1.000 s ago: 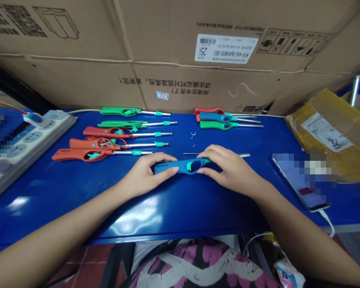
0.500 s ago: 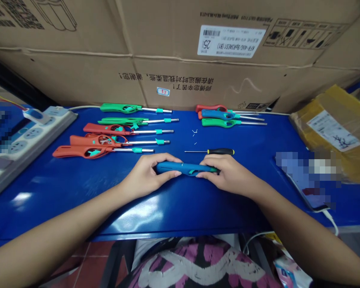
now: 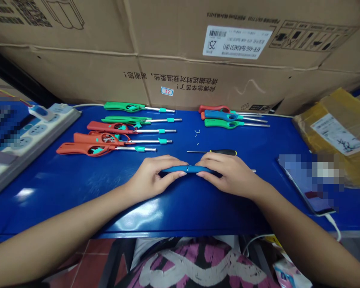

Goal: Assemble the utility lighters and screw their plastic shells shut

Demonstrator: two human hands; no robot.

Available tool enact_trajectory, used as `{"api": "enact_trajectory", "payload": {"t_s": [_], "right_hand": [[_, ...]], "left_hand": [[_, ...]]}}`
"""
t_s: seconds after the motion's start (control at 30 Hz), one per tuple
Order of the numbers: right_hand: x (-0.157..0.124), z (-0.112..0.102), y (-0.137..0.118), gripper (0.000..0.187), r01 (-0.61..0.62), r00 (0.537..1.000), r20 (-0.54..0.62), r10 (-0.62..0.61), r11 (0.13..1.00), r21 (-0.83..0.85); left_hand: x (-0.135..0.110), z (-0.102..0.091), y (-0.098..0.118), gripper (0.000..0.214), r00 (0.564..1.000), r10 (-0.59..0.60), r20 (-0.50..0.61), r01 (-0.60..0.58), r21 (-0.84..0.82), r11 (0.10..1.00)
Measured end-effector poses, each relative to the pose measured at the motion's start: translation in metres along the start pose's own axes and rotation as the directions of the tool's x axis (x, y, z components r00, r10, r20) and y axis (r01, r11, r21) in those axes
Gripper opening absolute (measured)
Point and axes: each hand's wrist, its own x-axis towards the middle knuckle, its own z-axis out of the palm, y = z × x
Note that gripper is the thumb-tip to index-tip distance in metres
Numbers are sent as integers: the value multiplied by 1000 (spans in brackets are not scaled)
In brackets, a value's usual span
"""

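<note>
A blue gas lighter (image 3: 192,169) lies lengthwise between my two hands, just above the blue table, with its narrow edge turned up. My left hand (image 3: 151,174) is closed on its left end, thumb in front and fingers behind. Closed round the other half is my right hand (image 3: 228,172); a metal tip peeks out past it. Behind my right hand rests a screwdriver (image 3: 223,152) with a black and yellow handle, partly covered by the fingers. A few tiny white pieces (image 3: 197,133) lie beyond it.
Red lighters (image 3: 87,149) and green lighters (image 3: 124,106) lie at the left back. More lighters (image 3: 220,123) are stacked at the right back. A power strip (image 3: 33,138) stands left; a phone (image 3: 306,184) and a taped parcel (image 3: 333,132) are right. A large carton (image 3: 168,60) walls the back.
My hands have rolled the blue lighter so its narrow edge faces up and the trigger opening no longer shows. My right hand has slid slightly left along it. The view has shifted a little.
</note>
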Motion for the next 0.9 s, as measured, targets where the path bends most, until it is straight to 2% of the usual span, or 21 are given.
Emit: {"api": "enact_trajectory", "payload": {"t_s": [0.13, 0.3, 0.4, 0.5, 0.7, 0.9], "right_hand": [[1, -1, -4, 30, 9, 997, 79, -8, 1000, -13], [2, -6, -2, 34, -74, 993, 85, 80, 994, -76], [0, -10, 3, 33, -167, 982, 67, 175, 980, -110], [-2, -11, 9, 32, -205, 974, 67, 216, 969, -140], [-2, -10, 14, 33, -150, 980, 105, 171, 971, -186], [-2, -15, 17, 28, -84, 995, 44, 95, 977, -196]], "left_hand": [[-1, 3, 4, 22, 998, -7, 57, 8, -15, 1000], [3, 0, 6, 20, 979, -198, 54, 197, 18, 980], [6, -5, 2, 29, 939, -345, 16, 345, -83, 935], [8, -8, -4, 32, 888, -456, 56, 457, -223, 861], [8, -5, -11, 30, 853, -505, 132, 522, -257, 813], [6, -3, -13, 33, 855, -493, 159, 518, -242, 821]]}}
